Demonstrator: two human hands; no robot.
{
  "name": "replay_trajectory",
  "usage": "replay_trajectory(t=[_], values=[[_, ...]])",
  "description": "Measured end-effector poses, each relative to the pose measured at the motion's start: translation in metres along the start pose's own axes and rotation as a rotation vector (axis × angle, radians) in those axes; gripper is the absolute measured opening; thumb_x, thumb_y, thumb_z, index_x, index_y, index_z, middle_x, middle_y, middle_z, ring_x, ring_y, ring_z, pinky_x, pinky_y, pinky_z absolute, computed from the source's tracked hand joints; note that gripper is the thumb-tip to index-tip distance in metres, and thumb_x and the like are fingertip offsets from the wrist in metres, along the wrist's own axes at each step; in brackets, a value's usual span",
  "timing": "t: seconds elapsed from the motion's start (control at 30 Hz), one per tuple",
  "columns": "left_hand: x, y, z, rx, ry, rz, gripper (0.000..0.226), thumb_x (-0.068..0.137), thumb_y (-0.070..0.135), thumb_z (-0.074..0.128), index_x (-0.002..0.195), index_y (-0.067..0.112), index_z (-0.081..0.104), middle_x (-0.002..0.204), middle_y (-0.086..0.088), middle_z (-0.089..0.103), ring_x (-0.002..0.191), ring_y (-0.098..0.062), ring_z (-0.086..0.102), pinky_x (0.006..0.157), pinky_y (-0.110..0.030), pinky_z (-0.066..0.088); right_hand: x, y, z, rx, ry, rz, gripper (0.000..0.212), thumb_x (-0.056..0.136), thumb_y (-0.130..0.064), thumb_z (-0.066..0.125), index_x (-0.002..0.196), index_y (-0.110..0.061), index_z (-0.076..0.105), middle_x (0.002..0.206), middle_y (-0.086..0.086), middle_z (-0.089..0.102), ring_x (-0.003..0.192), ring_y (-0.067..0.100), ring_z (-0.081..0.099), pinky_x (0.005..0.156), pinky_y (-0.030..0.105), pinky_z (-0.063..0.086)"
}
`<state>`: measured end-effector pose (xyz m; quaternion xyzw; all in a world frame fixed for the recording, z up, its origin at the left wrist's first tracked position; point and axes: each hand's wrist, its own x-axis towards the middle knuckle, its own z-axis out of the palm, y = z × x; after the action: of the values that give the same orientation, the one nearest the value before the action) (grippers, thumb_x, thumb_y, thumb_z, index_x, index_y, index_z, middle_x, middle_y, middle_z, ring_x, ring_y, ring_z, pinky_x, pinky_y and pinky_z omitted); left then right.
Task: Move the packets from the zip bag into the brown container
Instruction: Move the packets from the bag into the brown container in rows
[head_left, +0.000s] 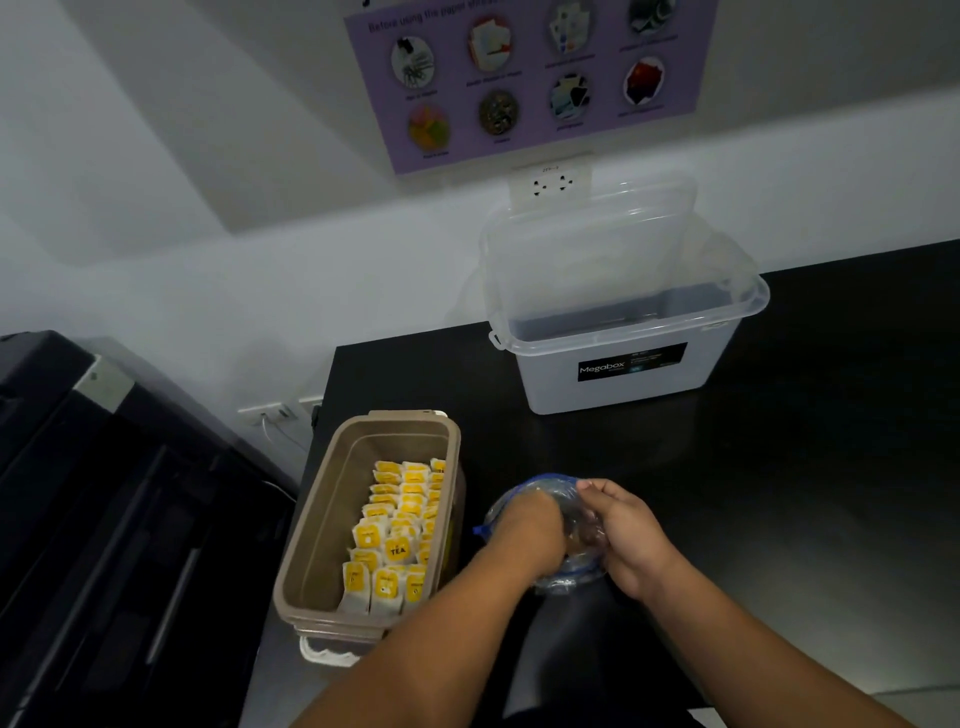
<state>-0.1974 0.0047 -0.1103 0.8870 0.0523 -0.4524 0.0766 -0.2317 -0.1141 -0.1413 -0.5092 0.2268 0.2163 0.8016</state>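
Beside the brown container (332, 499), right hand (626, 527) pinches the zip bag (545, 487); left hand (530, 525) is inside, grip hidden.

One brown container (311, 519) is sitting on the single worktop (779, 467), holding well over twenty yellow-labelled tea packets (397, 548) that are overlapping too closely for an exact count. One zip bag (545, 486) is lying beside it, and two hands are touching it, the left hand (530, 525) and the right hand (618, 525). One clear plastic box (623, 384) is standing further back, with one lid (592, 234) leaning in it. One poster (530, 78) is showing eight round pictures above one wall socket (550, 184).
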Motion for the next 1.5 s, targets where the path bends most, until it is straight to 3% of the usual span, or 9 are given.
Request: replay_trajectory(t=[0.13, 0.33, 0.53, 0.8, 0.93, 1.07, 1.2, 1.33, 1.5], values=[[0.017, 0.002, 0.006, -0.071, 0.022, -0.073, 0.057, 0.092, 0.038, 0.067, 0.141, 0.011, 0.054, 0.138, -0.013, 0.057, 0.128, -0.029, 0.053, 0.110, -0.043, 0.040, 0.001, 0.001, -0.004, 0.012, 0.015, 0.016, 0.013, 0.102, -0.019, 0.062, 0.099, -0.007, 0.069, 0.094, 0.021, 0.078, 0.085, 0.033, 0.076, 0.078, 0.046, 0.060], [0.022, 0.003, 0.012, -0.184, 0.018, -0.082, 0.061, 0.090, 0.036, 0.070, 0.143, 0.016, 0.050, 0.143, -0.011, 0.052, 0.133, -0.029, 0.047, 0.113, -0.044, 0.037, 0.002, 0.000, -0.006, -0.225, 0.090, -0.053, 0.019, 0.100, -0.026, 0.067, 0.099, -0.007, 0.072, 0.095, 0.016, 0.079, 0.088, 0.031, 0.078, 0.085, 0.051, 0.063], [0.018, -0.006, 0.034, -0.253, 0.206, 0.016, 0.030, 0.085, 0.032, 0.072, 0.111, 0.017, 0.072, 0.106, -0.003, 0.069, 0.102, -0.020, 0.064, 0.096, -0.040, 0.052, 0.000, -0.003, -0.007, -0.412, 0.155, -0.132, 0.020, 0.099, -0.028, 0.067, 0.094, -0.009, 0.073, 0.093, 0.011, 0.077, 0.087, 0.026, 0.076, 0.080, 0.042, 0.062], [-0.013, -0.022, 0.026, -0.551, 0.362, 0.268, 0.004, 0.081, 0.012, 0.076, 0.077, 0.012, 0.076, 0.078, -0.002, 0.075, 0.079, -0.013, 0.071, 0.078, -0.028, 0.059, 0.002, 0.004, -0.014, -0.326, 0.167, -0.137, 0.022, 0.099, -0.027, 0.069, 0.092, -0.007, 0.073, 0.089, 0.014, 0.077, 0.079, 0.024, 0.075, 0.068, 0.036, 0.059], [-0.017, -0.027, 0.020, -0.638, 0.391, 0.295, 0.017, 0.081, 0.012, 0.079, 0.091, 0.022, 0.069, 0.084, 0.004, 0.071, 0.081, -0.011, 0.070, 0.082, -0.033, 0.061, 0.003, 0.010, -0.015, -0.241, 0.158, -0.106, 0.019, 0.099, -0.023, 0.069, 0.089, -0.007, 0.073, 0.086, 0.016, 0.076, 0.078, 0.028, 0.072, 0.075, 0.041, 0.059], [-0.026, -0.035, 0.009, -0.567, 0.423, 0.351, 0.024, 0.090, 0.016, 0.071, 0.111, 0.026, 0.070, 0.097, 0.007, 0.071, 0.089, -0.008, 0.068, 0.084, -0.027, 0.057, 0.003, 0.009, -0.012, -0.207, 0.145, -0.082, 0.018, 0.099, -0.022, 0.069, 0.088, -0.009, 0.073, 0.090, 0.022, 0.076, 0.079, 0.029, 0.071, 0.080, 0.047, 0.058], [-0.052, -0.047, -0.012, -0.584, 0.495, 0.406, 0.013, 0.094, 0.026, 0.068, 0.106, 0.030, 0.072, 0.098, 0.009, 0.073, 0.090, -0.006, 0.068, 0.080, -0.026, 0.056, 0.003, 0.005, -0.008, -0.200, 0.127, -0.084, 0.019, 0.102, -0.020, 0.064, 0.092, -0.007, 0.072, 0.081, 0.014, 0.075, 0.069, 0.022, 0.072, 0.066, 0.036, 0.057], [-0.090, -0.072, -0.039, -0.704, 0.625, 0.455, 0.007, 0.095, 0.021, 0.068, 0.100, 0.025, 0.072, 0.086, 0.006, 0.076, 0.077, -0.012, 0.072, 0.080, -0.032, 0.058, 0.005, 0.002, -0.003, -0.209, 0.117, -0.052, 0.018, 0.103, -0.022, 0.064, 0.095, -0.008, 0.072, 0.085, 0.013, 0.078, 0.073, 0.022, 0.075, 0.067, 0.036, 0.057], [-0.132, -0.120, -0.070, -0.703, 0.789, 0.378, 0.005, 0.095, 0.025, 0.068, 0.098, 0.028, 0.071, 0.081, 0.008, 0.077, 0.072, -0.009, 0.073, 0.075, -0.032, 0.060, 0.006, 0.002, 0.004, -0.195, 0.098, -0.041, 0.016, 0.103, -0.019, 0.063, 0.092, -0.008, 0.069, 0.070, 0.006, 0.073, 0.061, 0.017, 0.070, 0.061, 0.033, 0.054]])
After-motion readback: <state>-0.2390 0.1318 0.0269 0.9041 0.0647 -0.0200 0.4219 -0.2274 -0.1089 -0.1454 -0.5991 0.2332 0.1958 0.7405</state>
